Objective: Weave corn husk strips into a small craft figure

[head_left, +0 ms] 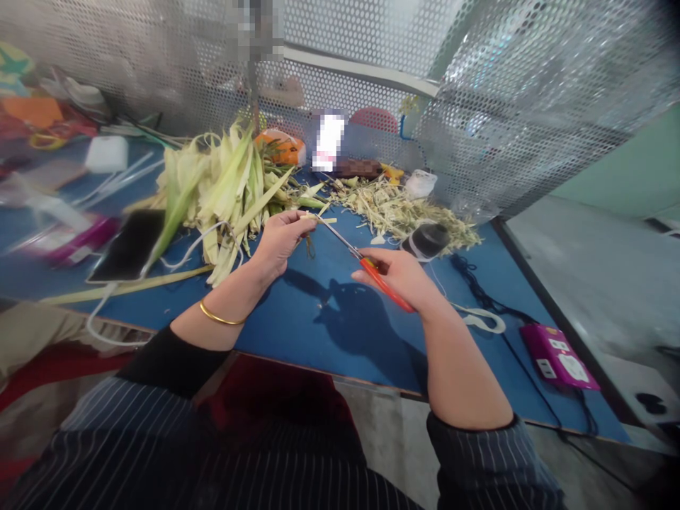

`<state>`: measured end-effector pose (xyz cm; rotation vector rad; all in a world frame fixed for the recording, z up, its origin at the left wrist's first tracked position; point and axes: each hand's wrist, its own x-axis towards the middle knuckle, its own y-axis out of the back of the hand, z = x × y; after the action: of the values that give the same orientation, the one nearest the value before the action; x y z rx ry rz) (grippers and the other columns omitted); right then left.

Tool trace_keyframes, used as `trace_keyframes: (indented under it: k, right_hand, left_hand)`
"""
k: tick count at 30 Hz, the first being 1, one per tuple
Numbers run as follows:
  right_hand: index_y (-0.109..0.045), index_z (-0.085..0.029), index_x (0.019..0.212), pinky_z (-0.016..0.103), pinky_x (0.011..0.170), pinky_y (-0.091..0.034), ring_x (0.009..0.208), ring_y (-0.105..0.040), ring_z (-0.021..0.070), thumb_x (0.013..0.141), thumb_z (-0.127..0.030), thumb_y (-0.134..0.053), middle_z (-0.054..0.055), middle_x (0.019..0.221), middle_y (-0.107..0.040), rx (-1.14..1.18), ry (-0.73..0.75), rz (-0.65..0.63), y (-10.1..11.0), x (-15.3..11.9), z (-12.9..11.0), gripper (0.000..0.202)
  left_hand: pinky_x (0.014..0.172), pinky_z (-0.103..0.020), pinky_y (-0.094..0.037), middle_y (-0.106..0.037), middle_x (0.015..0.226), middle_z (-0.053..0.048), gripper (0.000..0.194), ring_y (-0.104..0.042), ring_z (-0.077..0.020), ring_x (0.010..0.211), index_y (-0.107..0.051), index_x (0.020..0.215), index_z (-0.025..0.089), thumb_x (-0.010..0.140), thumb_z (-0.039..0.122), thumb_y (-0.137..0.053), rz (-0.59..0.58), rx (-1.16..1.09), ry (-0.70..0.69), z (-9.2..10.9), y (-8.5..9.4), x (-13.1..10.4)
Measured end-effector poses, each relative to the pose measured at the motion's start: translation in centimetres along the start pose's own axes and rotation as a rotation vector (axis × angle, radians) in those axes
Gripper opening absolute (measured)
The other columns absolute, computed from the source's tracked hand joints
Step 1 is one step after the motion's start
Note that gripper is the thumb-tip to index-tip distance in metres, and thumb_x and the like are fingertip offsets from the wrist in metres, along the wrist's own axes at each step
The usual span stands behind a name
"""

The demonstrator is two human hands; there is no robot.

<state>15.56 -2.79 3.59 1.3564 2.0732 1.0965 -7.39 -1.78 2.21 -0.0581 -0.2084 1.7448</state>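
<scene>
My left hand (284,241) pinches a small pale piece of corn husk (325,220) between thumb and fingertips above the blue table. My right hand (398,275) grips a pair of scissors with red handles (387,285). Their slim metal blades point up and left to the husk piece, meeting it close to my left fingertips; whether they are cutting through it I cannot tell. Behind my left hand lies a big pile of pale green corn husks (217,188). Beyond the scissors spreads a heap of thin husk scraps (382,205), with a dark spool of thread (426,239) at its near edge.
A black phone (130,244) on a white cable lies at left. A lit phone screen (328,142) stands at the back by an orange packet (284,145). On the right are a purple power strip (560,356) and black cords. A perforated metal screen (366,71) borders the table.
</scene>
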Motion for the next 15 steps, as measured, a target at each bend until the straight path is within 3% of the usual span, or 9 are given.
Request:
trace_keyframes:
  k: [15]
  right_hand:
    - [-0.071,-0.021,0.107,0.03,0.066,-0.047,0.071,-0.06,0.0177,0.072,-0.056,-0.069,0.004,0.088,-0.071,0.033,-0.031,-0.017,0.04,-0.02,-0.24,0.049]
  left_hand:
    - [0.053,-0.024,-0.034,-0.059,0.063,0.0,0.011,-0.043,-0.0085,0.055,-0.065,0.064,0.017,0.065,0.026,-0.072,0.012,-0.017,0.04,-0.42,0.09,0.23]
